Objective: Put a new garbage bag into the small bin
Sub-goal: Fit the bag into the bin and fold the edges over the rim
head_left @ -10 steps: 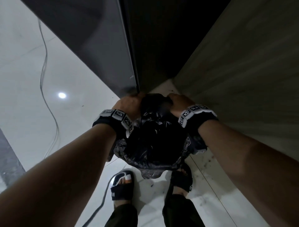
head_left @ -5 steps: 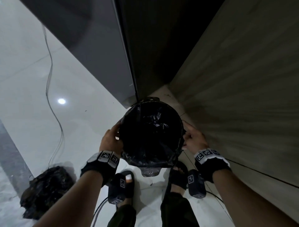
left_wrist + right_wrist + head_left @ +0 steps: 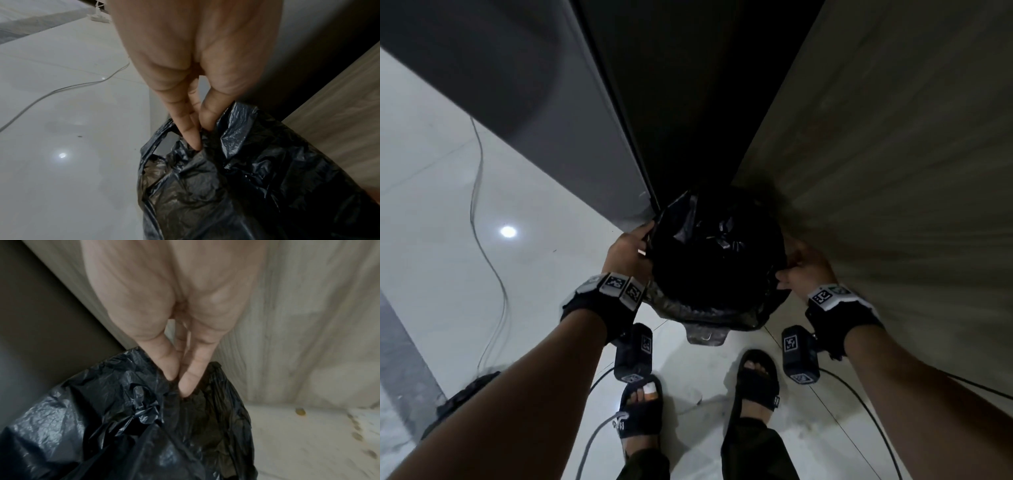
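The small bin (image 3: pixel 705 337) stands on the floor in a corner, lined with a black garbage bag (image 3: pixel 717 270) whose mouth is open and spread over the rim. My left hand (image 3: pixel 643 241) pinches the bag's edge on the bin's left side. In the left wrist view, thumb and fingers of that left hand (image 3: pixel 198 134) close on a fold of the bag (image 3: pixel 246 178). On the right side my right hand (image 3: pixel 786 270) pinches the edge; in the right wrist view the right hand (image 3: pixel 179 382) nips the crinkled bag (image 3: pixel 123 418). The bin's body is mostly hidden under plastic.
A grey cabinet (image 3: pixel 551 120) rises close on the left, and a wood-grain wall (image 3: pixel 893 171) on the right. A cable (image 3: pixel 489 246) trails over the white floor. Another black bag (image 3: pixel 465 390) lies at lower left. My sandalled feet (image 3: pixel 640 407) stand just before the bin.
Both hands left the middle of the bag and moved out to opposite sides of the rim. The bag's mouth now lies open over the bin. My left hand slid further along the rim.
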### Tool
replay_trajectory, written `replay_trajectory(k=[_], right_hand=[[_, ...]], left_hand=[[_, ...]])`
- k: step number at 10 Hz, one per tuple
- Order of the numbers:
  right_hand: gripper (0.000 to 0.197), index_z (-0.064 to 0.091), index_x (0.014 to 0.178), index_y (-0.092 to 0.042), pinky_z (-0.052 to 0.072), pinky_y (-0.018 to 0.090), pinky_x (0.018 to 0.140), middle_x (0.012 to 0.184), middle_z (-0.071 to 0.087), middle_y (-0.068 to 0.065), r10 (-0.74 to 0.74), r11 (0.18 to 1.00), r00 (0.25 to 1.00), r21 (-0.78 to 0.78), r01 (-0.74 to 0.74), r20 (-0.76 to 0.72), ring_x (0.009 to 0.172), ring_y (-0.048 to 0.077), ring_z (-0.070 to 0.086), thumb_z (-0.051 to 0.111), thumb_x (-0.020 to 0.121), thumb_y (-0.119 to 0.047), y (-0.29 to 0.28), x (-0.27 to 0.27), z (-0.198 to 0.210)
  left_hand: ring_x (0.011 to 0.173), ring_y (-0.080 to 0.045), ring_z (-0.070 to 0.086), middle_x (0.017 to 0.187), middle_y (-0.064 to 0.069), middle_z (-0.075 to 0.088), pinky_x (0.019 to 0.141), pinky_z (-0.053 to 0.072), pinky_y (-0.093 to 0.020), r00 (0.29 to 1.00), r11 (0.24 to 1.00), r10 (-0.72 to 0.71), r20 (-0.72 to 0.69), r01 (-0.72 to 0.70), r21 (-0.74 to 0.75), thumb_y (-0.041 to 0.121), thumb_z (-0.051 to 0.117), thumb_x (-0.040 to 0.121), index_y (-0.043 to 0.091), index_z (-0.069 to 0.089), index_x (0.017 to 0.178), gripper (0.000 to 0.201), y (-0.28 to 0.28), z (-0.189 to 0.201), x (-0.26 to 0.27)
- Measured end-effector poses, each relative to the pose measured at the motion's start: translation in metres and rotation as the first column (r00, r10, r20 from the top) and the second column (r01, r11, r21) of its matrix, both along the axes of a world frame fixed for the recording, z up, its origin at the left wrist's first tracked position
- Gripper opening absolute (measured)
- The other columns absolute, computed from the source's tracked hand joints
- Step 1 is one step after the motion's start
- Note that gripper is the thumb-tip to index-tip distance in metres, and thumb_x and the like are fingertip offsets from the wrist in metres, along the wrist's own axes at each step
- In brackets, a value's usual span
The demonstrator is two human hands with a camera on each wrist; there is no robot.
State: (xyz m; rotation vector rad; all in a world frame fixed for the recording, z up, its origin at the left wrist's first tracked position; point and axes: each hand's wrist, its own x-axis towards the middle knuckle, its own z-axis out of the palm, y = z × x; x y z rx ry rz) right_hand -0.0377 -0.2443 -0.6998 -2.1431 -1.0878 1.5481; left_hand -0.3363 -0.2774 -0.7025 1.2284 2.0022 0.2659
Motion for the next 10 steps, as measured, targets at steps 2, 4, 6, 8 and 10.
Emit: replay_trajectory(k=[2,4,6,8,10], right_hand=[[0.081,0.034,0.147,-0.03,0.057,0.043,0.072,0.115,0.056,0.002,0.108,0.994,0.993,-0.007,-0.108,-0.049,0.106,0.028,0.054,0.052,0.084,0.018,0.046,0.005,0.003],[0.084,0.034,0.148,-0.027,0.051,0.049,0.085,0.122,0.046,0.01,0.117,0.993,0.993,-0.007,-0.117,-0.007,0.112,0.036,0.05,0.044,0.082,0.025,0.061,0.012,-0.007],[0.07,0.036,0.147,-0.021,0.041,0.043,0.108,0.129,0.056,0.01,0.323,0.944,0.921,-0.005,-0.33,0.218,0.128,0.033,0.05,0.055,0.085,0.005,0.062,0.013,0.006],[0.059,0.053,0.127,-0.028,0.051,0.04,0.098,0.125,0.065,0.006,0.312,0.937,0.91,0.069,-0.342,0.273,0.115,0.028,0.061,0.052,0.071,-0.012,0.055,-0.003,0.03],[0.06,0.051,0.133,-0.019,0.041,0.027,0.101,0.133,0.059,0.013,0.338,0.898,0.872,0.157,-0.412,0.355,0.122,0.027,0.056,0.055,0.073,-0.017,0.051,-0.015,0.105]], left_hand=[[0.099,-0.021,0.06,0.099,-0.005,0.06,0.098,0.044,-0.029,0.998,0.999,0.04,0.039,-0.041,0.033,0.007,0.059,0.083,0.026,0.044,0.142,0.064,0.038,-0.003,0.01],[0.115,-0.036,0.059,0.129,-0.019,0.058,0.105,0.045,-0.041,1.0,0.998,0.004,-0.001,-0.004,0.056,0.009,0.055,0.087,0.025,0.043,0.142,0.058,0.041,-0.015,0.024],[0.122,-0.031,0.056,0.142,-0.008,0.052,0.104,0.045,-0.037,0.997,0.999,-0.05,-0.06,0.051,0.014,0.022,0.057,0.085,0.031,0.042,0.141,0.059,0.04,-0.006,0.026],[0.129,-0.031,0.05,0.147,-0.01,0.045,0.109,0.041,-0.036,0.99,0.99,-0.125,-0.061,0.121,-0.07,0.023,0.06,0.084,0.023,0.037,0.145,0.064,0.043,0.046,0.021],[0.128,-0.035,0.05,0.138,-0.018,0.053,0.105,0.041,-0.04,0.951,0.967,-0.248,-0.186,0.253,0.004,0.021,0.051,0.087,0.009,0.043,0.138,0.053,0.04,0.141,-0.001]])
